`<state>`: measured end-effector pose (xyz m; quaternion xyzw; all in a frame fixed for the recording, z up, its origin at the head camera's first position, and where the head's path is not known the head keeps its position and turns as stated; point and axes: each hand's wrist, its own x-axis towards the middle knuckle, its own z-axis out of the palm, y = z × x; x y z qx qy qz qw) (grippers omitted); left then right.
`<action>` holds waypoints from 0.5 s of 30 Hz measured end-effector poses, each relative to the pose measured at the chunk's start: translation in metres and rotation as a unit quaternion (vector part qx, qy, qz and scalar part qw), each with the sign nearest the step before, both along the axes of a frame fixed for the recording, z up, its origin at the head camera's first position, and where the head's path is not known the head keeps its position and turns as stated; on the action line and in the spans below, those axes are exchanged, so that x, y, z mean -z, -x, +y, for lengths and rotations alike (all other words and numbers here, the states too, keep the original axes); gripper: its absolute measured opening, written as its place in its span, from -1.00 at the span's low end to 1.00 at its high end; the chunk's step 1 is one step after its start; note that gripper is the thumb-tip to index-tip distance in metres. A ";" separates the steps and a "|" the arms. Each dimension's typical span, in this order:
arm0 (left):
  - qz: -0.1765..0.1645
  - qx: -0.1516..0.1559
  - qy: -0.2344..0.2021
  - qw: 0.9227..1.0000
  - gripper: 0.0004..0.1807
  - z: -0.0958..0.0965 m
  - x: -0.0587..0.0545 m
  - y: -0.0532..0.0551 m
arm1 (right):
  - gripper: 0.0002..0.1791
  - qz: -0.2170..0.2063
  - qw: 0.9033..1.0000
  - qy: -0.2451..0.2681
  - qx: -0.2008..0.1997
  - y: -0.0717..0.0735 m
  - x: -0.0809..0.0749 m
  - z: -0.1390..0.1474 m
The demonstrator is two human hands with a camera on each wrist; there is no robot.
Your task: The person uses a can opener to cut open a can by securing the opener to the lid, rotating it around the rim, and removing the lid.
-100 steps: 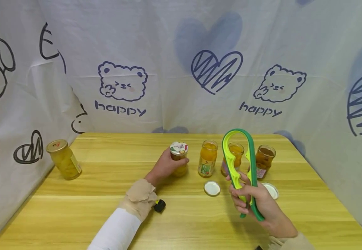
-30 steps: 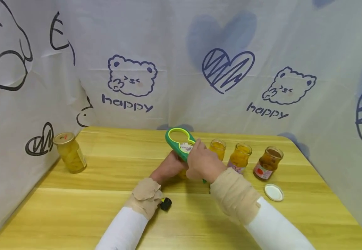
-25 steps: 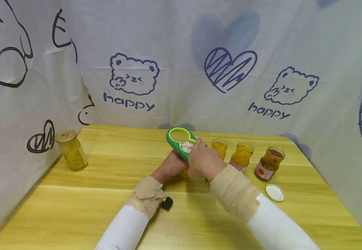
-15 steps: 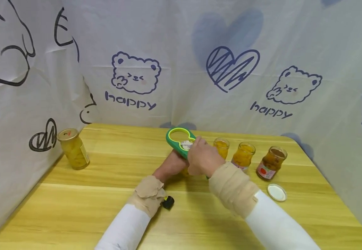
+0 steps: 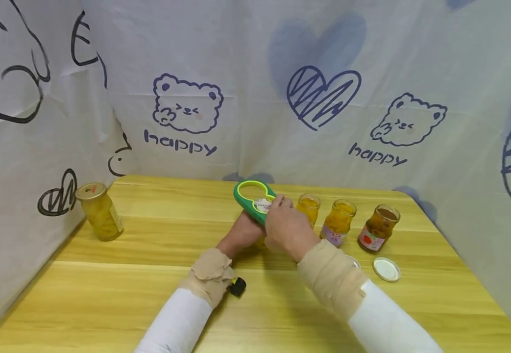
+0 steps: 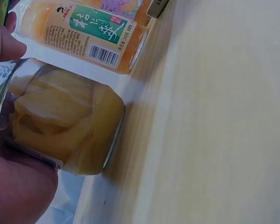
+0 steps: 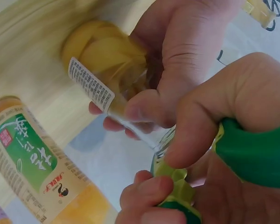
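My left hand (image 5: 243,231) grips a glass jar of yellow fruit pieces (image 6: 65,116) around its side, near the middle of the table. The base of this jar is close to the tabletop. A green and yellow jar opener (image 5: 243,200) sits around the printed white lid (image 5: 262,204), its looped end pointing to the far left. My right hand (image 5: 289,226) grips the opener's handles, thumb and fingers wrapped around them, as the right wrist view also shows. In the head view both hands hide most of the jar's body.
Lidless jars stand just right: an orange one (image 5: 309,208), another orange one (image 5: 338,223) and a dark one (image 5: 378,228). White lids lie in front, one flat (image 5: 386,269), one partly behind my right forearm (image 5: 353,262). A lidded fruit jar (image 5: 100,213) stands at the left edge.
My right hand has carried the jar opener from the right side leftward onto the lid of the jar in my left hand. Over the last half second, both hands stay nearly still.
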<state>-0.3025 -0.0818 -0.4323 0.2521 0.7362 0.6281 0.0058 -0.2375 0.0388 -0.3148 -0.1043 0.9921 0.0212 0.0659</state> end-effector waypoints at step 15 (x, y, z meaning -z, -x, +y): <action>-0.013 0.006 -0.025 1.000 -0.40 -0.003 0.006 0.004 | 0.02 0.043 0.999 -0.018 -0.009 0.004 0.008 0.005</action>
